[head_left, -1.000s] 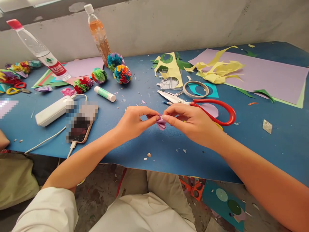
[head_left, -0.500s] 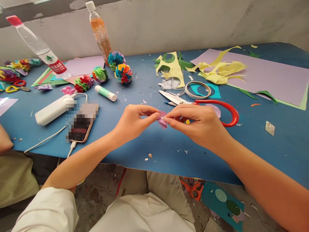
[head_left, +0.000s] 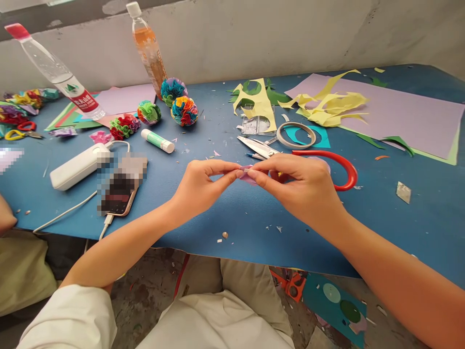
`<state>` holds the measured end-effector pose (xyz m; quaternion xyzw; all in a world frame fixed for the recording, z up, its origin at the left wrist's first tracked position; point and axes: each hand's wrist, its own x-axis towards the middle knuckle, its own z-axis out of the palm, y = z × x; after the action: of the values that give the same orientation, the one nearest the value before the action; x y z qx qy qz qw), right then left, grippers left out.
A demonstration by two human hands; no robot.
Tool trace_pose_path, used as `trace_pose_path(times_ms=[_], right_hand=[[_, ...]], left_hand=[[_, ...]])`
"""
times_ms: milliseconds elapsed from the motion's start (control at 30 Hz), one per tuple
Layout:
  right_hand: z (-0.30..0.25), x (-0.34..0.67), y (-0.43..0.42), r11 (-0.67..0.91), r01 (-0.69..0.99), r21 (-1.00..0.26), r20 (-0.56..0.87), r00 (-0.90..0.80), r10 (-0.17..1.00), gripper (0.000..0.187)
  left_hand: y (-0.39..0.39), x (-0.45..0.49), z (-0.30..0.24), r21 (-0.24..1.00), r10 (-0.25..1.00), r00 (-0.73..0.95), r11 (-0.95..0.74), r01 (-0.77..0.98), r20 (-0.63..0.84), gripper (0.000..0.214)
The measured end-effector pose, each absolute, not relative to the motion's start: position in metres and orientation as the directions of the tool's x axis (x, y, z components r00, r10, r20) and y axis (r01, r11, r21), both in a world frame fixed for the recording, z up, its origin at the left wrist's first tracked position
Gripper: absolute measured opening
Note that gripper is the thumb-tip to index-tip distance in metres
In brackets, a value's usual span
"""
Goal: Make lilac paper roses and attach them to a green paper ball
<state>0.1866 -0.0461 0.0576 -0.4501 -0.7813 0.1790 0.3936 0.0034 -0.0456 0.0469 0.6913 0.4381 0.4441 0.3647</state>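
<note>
A small folded piece of purple paper (head_left: 248, 178) is pinched between both hands above the blue table. My left hand (head_left: 198, 186) grips its left side with thumb and forefinger. From the other side my right hand (head_left: 301, 184) pinches it, and the fingertips of both hands nearly meet. A tiny pale strip shows on the paper at the fingertips. Red-handled scissors (head_left: 347, 169) lie under and behind my right hand, which partly hides them. Just beyond are a roll of tape (head_left: 314, 138) and cut yellow paper (head_left: 268, 104).
Pleated paper balls (head_left: 184, 111), a glue stick (head_left: 157, 140), a white power bank (head_left: 78, 167) and a phone (head_left: 125, 189) lie to the left. Two bottles (head_left: 148, 53) stand behind. Purple sheets (head_left: 407, 116) lie at right. Another person's arm (head_left: 5, 215) is at the left edge.
The purple paper has been turned flatter between my fingertips, so less of it hangs down. Both hands stay almost in place, and the view has shifted slightly.
</note>
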Motion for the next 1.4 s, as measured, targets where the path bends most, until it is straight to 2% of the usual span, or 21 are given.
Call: trace_pose_path(times_ms=[200, 667, 833, 1067, 1167, 1267, 1400], right_hand=[[0.056, 0.187, -0.046, 0.587, 0.604, -0.539, 0.520, -0.309, 0.796, 0.013], [0.055, 0.187, -0.048, 0.599, 0.617, -0.511, 0.538, -0.313, 0.782, 0.009], [0.052, 0.186, -0.048, 0.598, 0.615, -0.513, 0.542, -0.309, 0.782, 0.010], [0.050, 0.190, -0.043, 0.541, 0.648, -0.536, 0.482, -0.292, 0.826, 0.018], [0.051, 0.192, -0.038, 0.548, 0.614, -0.568, 0.482, -0.291, 0.826, 0.015], [0.052, 0.192, -0.037, 0.593, 0.477, -0.649, 0.469, -0.362, 0.805, 0.008], [0.056, 0.191, -0.038, 0.531, 0.425, -0.733, 0.378, -0.394, 0.838, 0.012]], left_hand=[[-0.046, 0.004, 0.042, 0.850, 0.910, 0.224, -0.407, 0.334, 0.348, 0.015], [-0.048, 0.006, 0.045, 0.864, 0.918, 0.226, -0.387, 0.322, 0.327, 0.015], [-0.047, 0.005, 0.042, 0.814, 0.890, 0.238, -0.453, 0.363, 0.389, 0.015], [-0.048, 0.007, 0.038, 0.622, 0.777, 0.291, -0.624, 0.473, 0.558, 0.014], [-0.049, 0.006, 0.041, 0.646, 0.792, 0.293, -0.608, 0.462, 0.536, 0.015], [-0.048, 0.006, 0.043, 0.703, 0.827, 0.292, -0.562, 0.435, 0.481, 0.014], [-0.048, 0.007, 0.042, 0.734, 0.845, 0.259, -0.534, 0.419, 0.467, 0.011]])
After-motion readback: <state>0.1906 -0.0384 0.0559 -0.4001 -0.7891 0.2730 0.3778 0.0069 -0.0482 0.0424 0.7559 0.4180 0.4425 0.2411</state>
